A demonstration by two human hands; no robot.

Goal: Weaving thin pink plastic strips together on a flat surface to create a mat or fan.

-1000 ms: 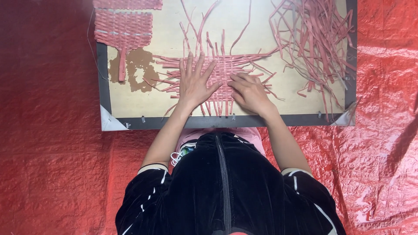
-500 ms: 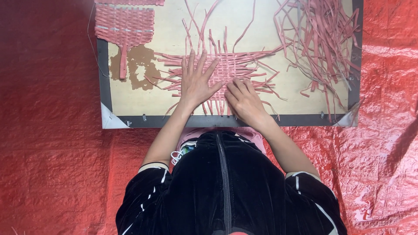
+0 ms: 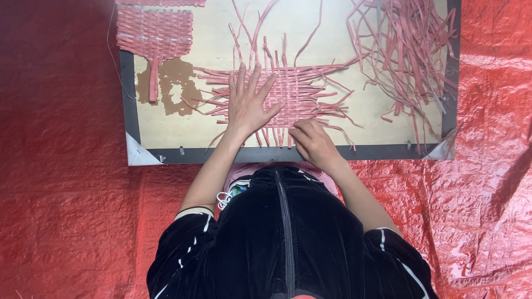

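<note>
Woven pink mat under flat left hand, right hand at near edge

Matt pink woven strip mat, smooth pale wooden board with dark frame, glossy crinkled red plastic sheet, black velvety cloth jacket

Craft workspace on floor: red tarp, work board, loose pink weaving strips.

A dark-framed beige board lies flat on a crinkled red sheet. On the board lie a half-woven pink mat, a finished woven piece at the far left corner, and a loose heap of pink strips on the right.
</note>
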